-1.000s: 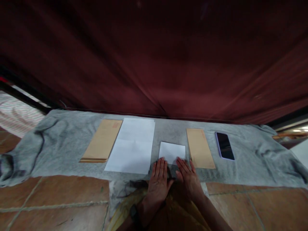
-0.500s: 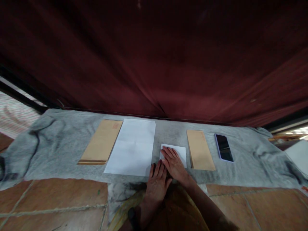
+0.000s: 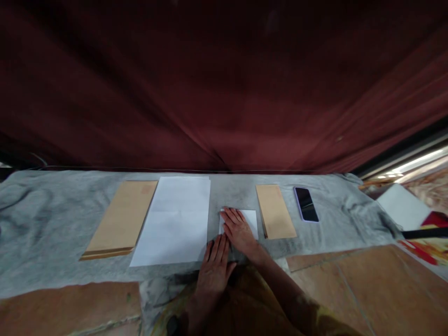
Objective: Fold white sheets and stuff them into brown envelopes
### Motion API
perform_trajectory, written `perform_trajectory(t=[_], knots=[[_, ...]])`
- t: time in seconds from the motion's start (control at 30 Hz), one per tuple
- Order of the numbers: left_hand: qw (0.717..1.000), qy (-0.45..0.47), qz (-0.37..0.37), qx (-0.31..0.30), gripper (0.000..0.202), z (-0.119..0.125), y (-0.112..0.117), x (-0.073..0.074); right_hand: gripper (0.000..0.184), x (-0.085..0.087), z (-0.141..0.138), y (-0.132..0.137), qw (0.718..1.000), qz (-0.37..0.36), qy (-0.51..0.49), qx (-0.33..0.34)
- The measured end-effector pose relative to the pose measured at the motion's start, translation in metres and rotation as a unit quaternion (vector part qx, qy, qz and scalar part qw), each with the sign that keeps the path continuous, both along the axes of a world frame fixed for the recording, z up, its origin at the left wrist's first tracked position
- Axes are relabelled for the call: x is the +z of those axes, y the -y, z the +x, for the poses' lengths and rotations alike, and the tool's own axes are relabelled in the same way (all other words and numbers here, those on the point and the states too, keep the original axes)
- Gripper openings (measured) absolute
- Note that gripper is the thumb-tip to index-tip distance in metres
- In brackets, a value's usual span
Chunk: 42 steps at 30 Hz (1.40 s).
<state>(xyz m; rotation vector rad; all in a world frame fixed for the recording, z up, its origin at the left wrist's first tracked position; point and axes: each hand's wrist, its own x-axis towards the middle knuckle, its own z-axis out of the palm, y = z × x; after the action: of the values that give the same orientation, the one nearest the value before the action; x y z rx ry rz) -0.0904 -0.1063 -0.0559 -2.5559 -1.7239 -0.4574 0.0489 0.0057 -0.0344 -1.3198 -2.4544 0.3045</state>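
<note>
A small folded white paper (image 3: 250, 219) lies flat on the grey cloth. My right hand (image 3: 238, 231) rests palm down on it, fingers stretched out and covering its left part. Just below and to the left, my left hand (image 3: 213, 270) lies flat with fingers extended, its fingertips by the folded paper's lower left corner and close to the large sheets. Those white paper sheets (image 3: 175, 219) lie in a stack to the left. Brown envelopes (image 3: 119, 214) are stacked beyond them, and a smaller pile of brown envelopes (image 3: 276, 212) lies right of the folded paper.
A phone (image 3: 306, 204) in a pale purple case lies to the right. The grey cloth (image 3: 336, 205) spans the work surface, with a dark red curtain (image 3: 224, 93) hanging behind. Tiled floor (image 3: 332, 270) shows in front. A white flat object (image 3: 402, 205) stands far right.
The camera view has shifted to the right, so things appear further left. My right hand stays on the folded paper, and my left hand stays close beside it.
</note>
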Motion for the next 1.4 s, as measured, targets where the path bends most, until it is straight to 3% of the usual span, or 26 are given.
perform_trajectory(t=[0.33,0.57,0.73,0.97,1.1,1.27,1.4], knots=[[1.000,0.010,0.008,0.004,0.060,0.001,-0.002,0.006,0.048,-0.006,0.033,0.036,0.998,0.009,-0.013,-0.063],[0.999,0.021,0.006,0.031,0.066,0.002,0.004,0.013,0.063,-0.025,0.057,0.049,0.996,0.020,-0.007,-0.090],[0.999,0.000,0.006,0.054,0.066,0.007,0.007,0.016,0.074,-0.037,0.061,0.059,0.990,0.040,-0.054,-0.123],[0.998,-0.020,-0.020,0.060,0.058,0.011,0.003,0.022,0.078,-0.041,0.063,0.064,0.983,0.069,-0.085,-0.144],[0.998,-0.009,-0.032,0.061,0.056,0.013,-0.001,0.023,0.073,-0.041,0.066,0.065,0.985,0.065,-0.064,-0.145],[0.997,-0.018,-0.034,0.066,0.052,0.017,-0.001,0.024,0.048,-0.031,0.058,0.061,0.986,0.088,-0.019,-0.143],[0.997,-0.022,-0.035,0.065,0.050,0.018,-0.001,0.030,0.044,-0.023,0.049,0.051,0.982,0.068,-0.001,-0.178]])
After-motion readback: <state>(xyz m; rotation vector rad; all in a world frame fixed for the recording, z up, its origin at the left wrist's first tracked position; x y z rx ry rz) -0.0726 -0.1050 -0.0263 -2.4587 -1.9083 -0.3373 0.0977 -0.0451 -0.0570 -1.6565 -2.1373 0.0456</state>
